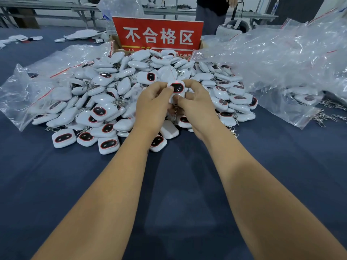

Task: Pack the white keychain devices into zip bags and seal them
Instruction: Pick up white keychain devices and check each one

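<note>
Your left hand (153, 102) and right hand (195, 102) both pinch one white square keychain device (176, 89) above the pile. Its metal chain (175, 114) hangs half hidden between your palms.

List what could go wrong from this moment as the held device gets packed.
1. Both hands, left hand and right hand, pinch one white device above the heaped pile; if it slips, it is likely lost among lookalikes.
2. Its key ring hangs below the hands, near other devices' rings, and may snag one.
3. The loose zip bags lie crumpled at the right, so picking out a single bag may be fiddly.
</note>
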Motion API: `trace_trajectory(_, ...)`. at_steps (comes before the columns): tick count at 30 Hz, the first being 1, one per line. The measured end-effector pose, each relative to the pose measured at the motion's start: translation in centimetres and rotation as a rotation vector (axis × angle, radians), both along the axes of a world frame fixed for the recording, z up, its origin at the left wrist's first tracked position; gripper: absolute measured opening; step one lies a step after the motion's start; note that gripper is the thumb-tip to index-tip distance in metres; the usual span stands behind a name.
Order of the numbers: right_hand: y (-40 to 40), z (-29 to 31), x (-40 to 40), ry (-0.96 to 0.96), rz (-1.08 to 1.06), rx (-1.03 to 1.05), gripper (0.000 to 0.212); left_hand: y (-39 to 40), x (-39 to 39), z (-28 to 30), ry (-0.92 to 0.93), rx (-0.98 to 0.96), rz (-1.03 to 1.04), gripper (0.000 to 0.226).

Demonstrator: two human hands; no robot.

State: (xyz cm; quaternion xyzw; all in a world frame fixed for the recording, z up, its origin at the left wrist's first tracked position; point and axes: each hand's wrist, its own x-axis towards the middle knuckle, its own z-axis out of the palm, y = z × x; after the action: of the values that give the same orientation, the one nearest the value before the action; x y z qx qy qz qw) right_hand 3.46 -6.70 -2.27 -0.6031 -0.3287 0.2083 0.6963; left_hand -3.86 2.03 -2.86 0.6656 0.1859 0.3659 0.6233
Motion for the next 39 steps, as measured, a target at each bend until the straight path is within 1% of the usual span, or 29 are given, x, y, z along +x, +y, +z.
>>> trace_trajectory(5,0.06,-0.03,0.26,0.021,0.013,0.001,0.023,0.19,0.21,-0.04,0.048,0.035,0.043,0.019)
trace_trajectory(9,0.06,0.15,0.5,0.128,0.044,0.05,0.019,0.32,0.19,-0.08,0.041,0.043,0.036,0.016)
trace_trajectory(11,0.07,0.21,0.53,0.152,0.041,0.069,0.019,0.37,0.2,-0.11,0.028,0.026,0.026,0.017)
trace_trajectory(16,0.02,0.07,0.34,0.074,0.021,0.033,0.013,0.42,0.2,-0.13,0.01,0.006,-0.003,0.012)
trace_trajectory(19,0.14,0.16,0.31,0.045,0.003,0.008,0.016,0.39,0.23,-0.09,0.006,-0.004,-0.01,0.015)
trace_trajectory(24,0.14,0.1,0.07,0.027,0.004,-0.004,0.017,0.41,0.29,-0.15,0.007,-0.011,-0.027,0.021)
trace_trajectory(29,0.19,0.14,0.06,0.033,0.008,-0.009,0.019,0.38,0.3,-0.17,0.015,-0.005,-0.014,0.021)
trace_trajectory(35,0.19,0.13,0.17,0.042,-0.002,-0.015,0.018,0.27,0.22,-0.09,0.038,0.041,0.025,0.011)
trace_trajectory(39,0.32,0.04,0.17,0.008,-0.008,-0.044,0.02,0.17,0.24,-0.08,0.077,0.105,0.087,0.017)
